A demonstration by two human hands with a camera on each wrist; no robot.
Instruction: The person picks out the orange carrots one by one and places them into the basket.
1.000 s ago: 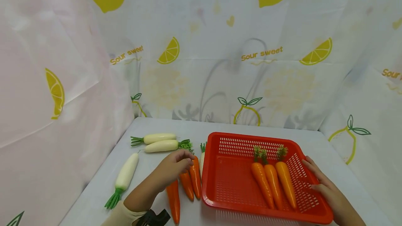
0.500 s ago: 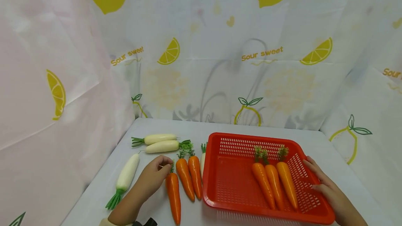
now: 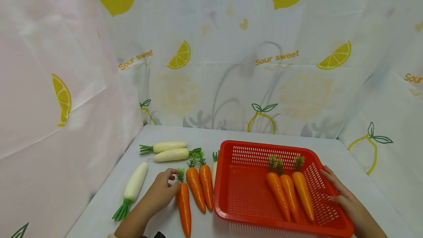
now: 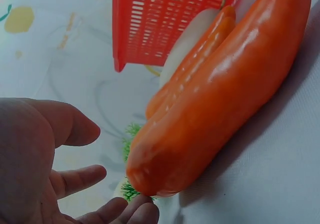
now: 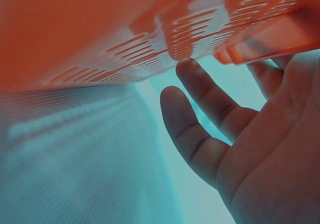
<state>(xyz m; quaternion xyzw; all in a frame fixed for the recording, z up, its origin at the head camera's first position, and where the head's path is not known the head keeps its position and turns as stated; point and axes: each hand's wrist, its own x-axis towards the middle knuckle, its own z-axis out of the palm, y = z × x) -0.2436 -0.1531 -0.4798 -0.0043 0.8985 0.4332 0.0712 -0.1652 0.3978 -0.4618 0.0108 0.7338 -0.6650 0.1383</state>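
My left hand [image 3: 162, 191] is at the leafy top of the leftmost carrot [image 3: 184, 210], thumb and fingers spread apart around its crown. In the left wrist view that carrot [image 4: 220, 93] lies on the cloth, and the left hand's fingertips [image 4: 145, 211] come close to its blunt end without closing on it. Right of it lie two more carrots [image 3: 196, 190] side by side. My right hand [image 3: 350, 205] holds the right rim of a red plastic basket [image 3: 244, 186], thumb over the edge; in the right wrist view, two fingers extend below the rim. Three carrots [image 3: 290, 195] lie inside the basket.
Two white radishes [image 3: 172, 154] lie at the back left, and another radish [image 3: 136, 183] lies left of my forearm. One more radish [image 3: 214, 166] is partly hidden behind the basket's left side. Lemon-print cloth [image 3: 211, 65] walls in the white table.
My left hand has moved left and down from above the middle carrots to the top of the leftmost carrot. The right hand stays on the basket.
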